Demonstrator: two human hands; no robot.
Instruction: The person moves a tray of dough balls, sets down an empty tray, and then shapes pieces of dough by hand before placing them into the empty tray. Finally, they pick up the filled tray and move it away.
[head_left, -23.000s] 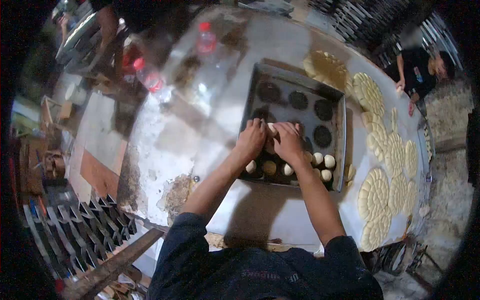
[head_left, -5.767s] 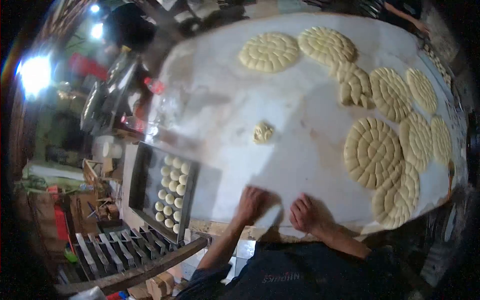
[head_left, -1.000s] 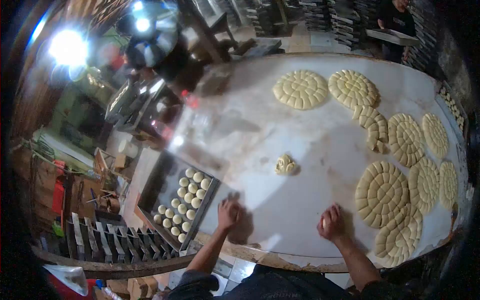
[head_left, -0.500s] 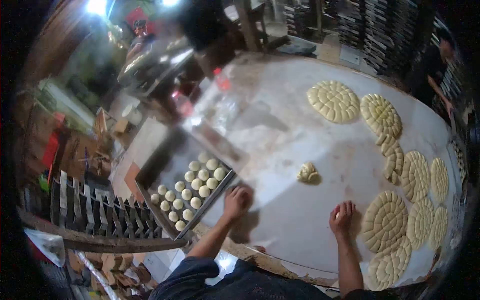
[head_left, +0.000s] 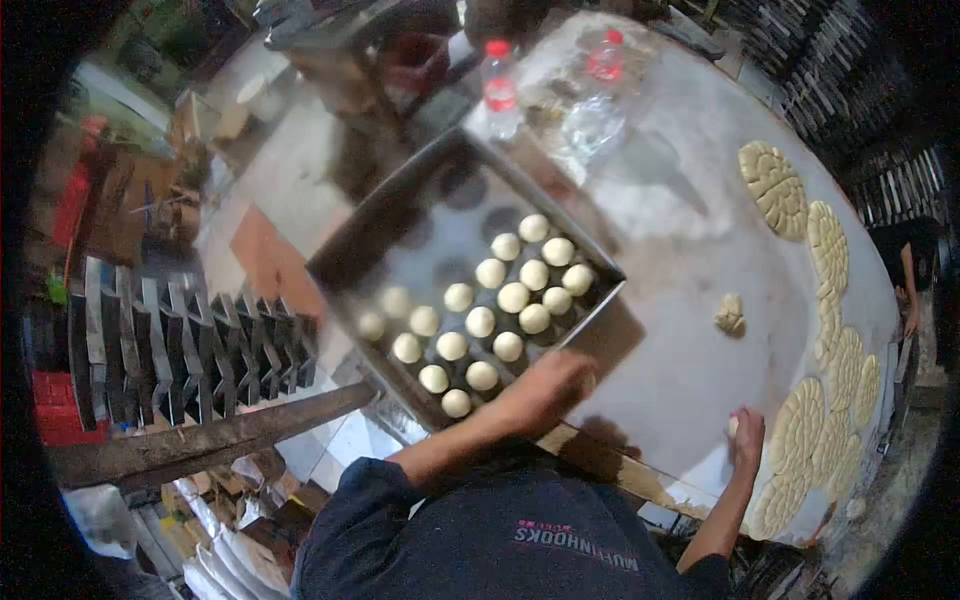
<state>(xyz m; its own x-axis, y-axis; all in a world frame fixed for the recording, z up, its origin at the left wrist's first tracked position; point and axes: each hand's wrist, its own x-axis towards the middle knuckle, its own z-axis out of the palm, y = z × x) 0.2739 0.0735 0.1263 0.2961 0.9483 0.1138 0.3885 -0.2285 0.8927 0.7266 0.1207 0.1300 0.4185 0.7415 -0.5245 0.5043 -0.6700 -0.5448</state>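
My left hand (head_left: pixel 555 388) is curled and blurred by motion, beside the near right edge of a dark metal tray (head_left: pixel 345 275). What its fingers hold, if anything, is hidden. Several round dough balls (head_left: pixel 480 322) sit in loose rows in the tray. Over the floured table at the right, my right hand (head_left: pixel 748 445) is closed around a small pale dough ball (head_left: pixel 734 427), which partly shows at its side. A rough lump of dough (head_left: pixel 730 315) lies on the table beyond my right hand.
Scored dough rounds (head_left: pixel 797 430) lie along the table's right side, another (head_left: pixel 773 188) farther back. Bottles with red caps (head_left: pixel 498 85) stand behind the tray. A metal rack (head_left: pixel 190 345) and wooden beam (head_left: pixel 230 430) are at left. Another person's arm (head_left: pixel 909 285) shows far right.
The view has swung left and down, so the tray appears larger and nearer the middle. My left hand is now closer to the tray edge. My right hand stays closed over the table.
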